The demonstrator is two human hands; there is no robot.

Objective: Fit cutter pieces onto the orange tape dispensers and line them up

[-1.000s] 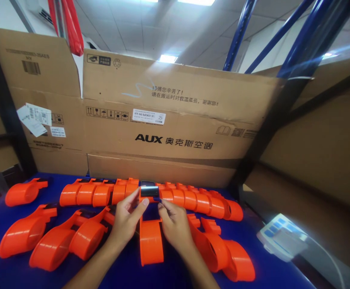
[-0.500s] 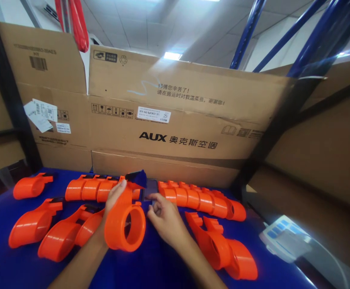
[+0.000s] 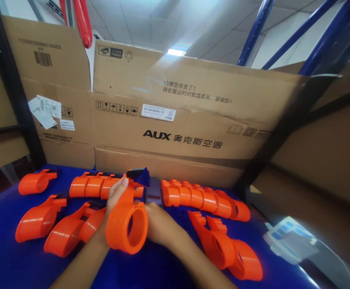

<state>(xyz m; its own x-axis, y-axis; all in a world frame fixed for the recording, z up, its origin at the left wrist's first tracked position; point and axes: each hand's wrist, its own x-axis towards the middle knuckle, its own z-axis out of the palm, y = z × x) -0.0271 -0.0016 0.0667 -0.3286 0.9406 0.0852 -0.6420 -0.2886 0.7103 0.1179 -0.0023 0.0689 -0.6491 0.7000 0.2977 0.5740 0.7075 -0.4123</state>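
Head view: left fingers (image 3: 123, 184) clasp the orange holder (image 3: 124, 209) above its ring (image 3: 117, 232).

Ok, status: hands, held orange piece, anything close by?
Left hand gripping orange piece. Right hand partly behind it, grip hidden. Dark flat rectangle, more orange pieces beyond.

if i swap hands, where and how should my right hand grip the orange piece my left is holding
Probably by the ring of the orange piece, from the right, where the right hand is: the open end faces you and rightward, so its wall could be pinched, clear of the left hand at the neck.
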